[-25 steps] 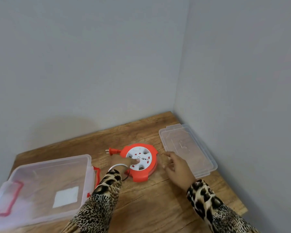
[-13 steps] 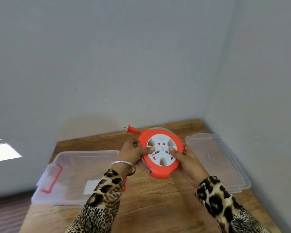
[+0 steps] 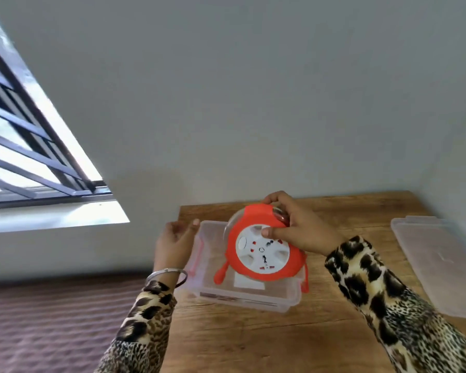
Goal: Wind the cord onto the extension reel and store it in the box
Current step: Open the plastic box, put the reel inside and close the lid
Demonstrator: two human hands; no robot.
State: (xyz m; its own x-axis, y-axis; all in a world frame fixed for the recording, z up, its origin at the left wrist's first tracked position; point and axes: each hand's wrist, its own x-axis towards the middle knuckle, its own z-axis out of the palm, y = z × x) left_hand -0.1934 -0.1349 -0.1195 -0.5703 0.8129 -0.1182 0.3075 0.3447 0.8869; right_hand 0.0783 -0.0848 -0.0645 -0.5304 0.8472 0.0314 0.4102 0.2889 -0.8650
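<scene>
Orange round plastic extension reel with a white socket face [image 3: 262,251] hangs tilted over the clear plastic box [image 3: 242,294] at the wooden table's [image 3: 293,337] left edge. Right hand [image 3: 296,230] grips its rim, thumb on the face; it looks rigid, light, smooth. Left hand [image 3: 174,242] hovers relaxed, holding nothing. Orange plug [image 3: 220,274] dangles.

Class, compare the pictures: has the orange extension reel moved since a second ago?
Yes. The extension reel, then lying on the wooden table between box and lid, is now held by the right hand above the open clear box, further from the lid.
</scene>
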